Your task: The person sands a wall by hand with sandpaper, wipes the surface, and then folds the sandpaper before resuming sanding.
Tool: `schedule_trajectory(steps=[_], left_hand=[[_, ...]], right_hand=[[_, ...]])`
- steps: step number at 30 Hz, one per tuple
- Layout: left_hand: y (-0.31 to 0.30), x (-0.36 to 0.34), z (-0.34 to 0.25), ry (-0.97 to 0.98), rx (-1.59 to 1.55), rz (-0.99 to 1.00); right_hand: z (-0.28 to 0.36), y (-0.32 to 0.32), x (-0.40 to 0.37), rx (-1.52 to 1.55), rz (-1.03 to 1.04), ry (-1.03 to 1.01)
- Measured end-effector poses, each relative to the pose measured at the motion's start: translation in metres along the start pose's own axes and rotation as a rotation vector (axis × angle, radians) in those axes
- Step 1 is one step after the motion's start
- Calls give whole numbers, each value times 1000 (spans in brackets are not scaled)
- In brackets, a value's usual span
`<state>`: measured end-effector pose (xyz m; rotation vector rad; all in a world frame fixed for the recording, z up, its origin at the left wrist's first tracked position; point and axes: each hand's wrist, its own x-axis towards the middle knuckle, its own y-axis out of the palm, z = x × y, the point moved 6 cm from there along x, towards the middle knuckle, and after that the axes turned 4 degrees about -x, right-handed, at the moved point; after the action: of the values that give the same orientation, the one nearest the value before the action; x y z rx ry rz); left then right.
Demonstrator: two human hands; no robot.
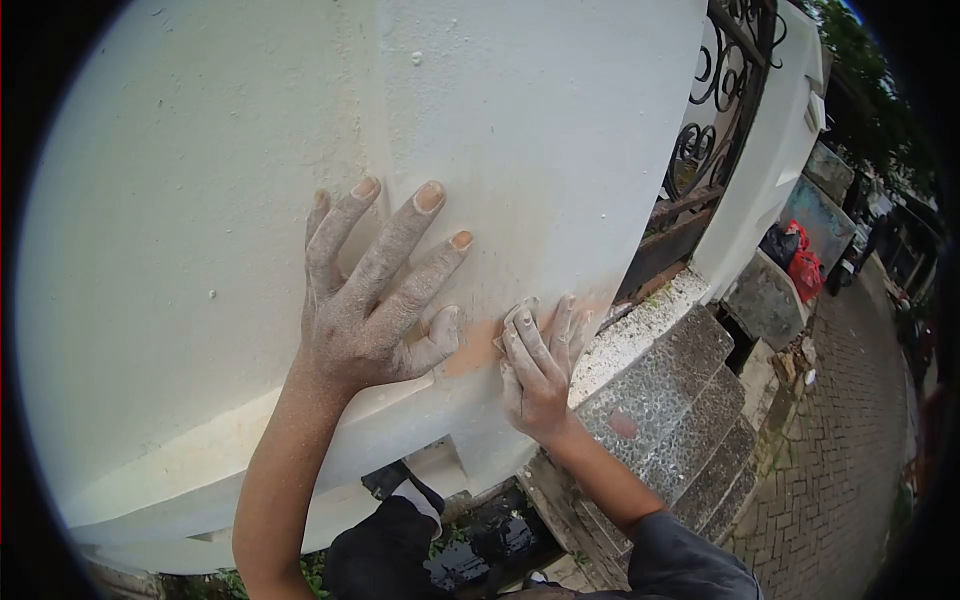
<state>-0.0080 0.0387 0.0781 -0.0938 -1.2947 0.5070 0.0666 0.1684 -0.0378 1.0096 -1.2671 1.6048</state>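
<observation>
A whitish wall [520, 120] fills the left and middle of the view. My left hand [375, 290], coated in pale dust, lies against it with the fingers spread and nothing held. Lower and to the right, my right hand [541, 365] is also dusty. Its fingers are bent and pressed at the wall's lower edge around a small pale piece, which is mostly hidden and which I cannot make out. An orange-brown patch [470, 352] shows on the wall between the two hands.
Right of the wall stands a dark iron gate [690, 170]. Speckled stone steps [660, 415] lead down to a paved lane [830, 440]. Red and black bags [805, 270] sit by concrete blocks. Below me are a ledge [380, 435] and a dark, wet ditch [495, 545].
</observation>
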Motion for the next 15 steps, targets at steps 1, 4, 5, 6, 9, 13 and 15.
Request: schedule_trajectory(steps=[1, 4, 5, 6, 9, 13, 15], left_hand=[[1, 0, -1, -6, -10, 5], [1, 1, 0, -3, 31, 5], [1, -1, 0, -5, 30, 11], [0, -3, 1, -7, 32, 12], [-1, -5, 3, -11, 13, 15], [-1, -2, 4, -31, -21, 9], [-1, -2, 5, -17, -7, 9]], right_hand=[[3, -5, 11, -27, 2, -1], [16, -22, 81, 4, -125, -21], [19, -24, 87, 20, -162, -32], [17, -20, 77, 33, -113, 3], [11, 5, -4, 74, 8, 5], [9, -8, 22, 6, -43, -10], [16, -25, 82, 10, -127, 23]])
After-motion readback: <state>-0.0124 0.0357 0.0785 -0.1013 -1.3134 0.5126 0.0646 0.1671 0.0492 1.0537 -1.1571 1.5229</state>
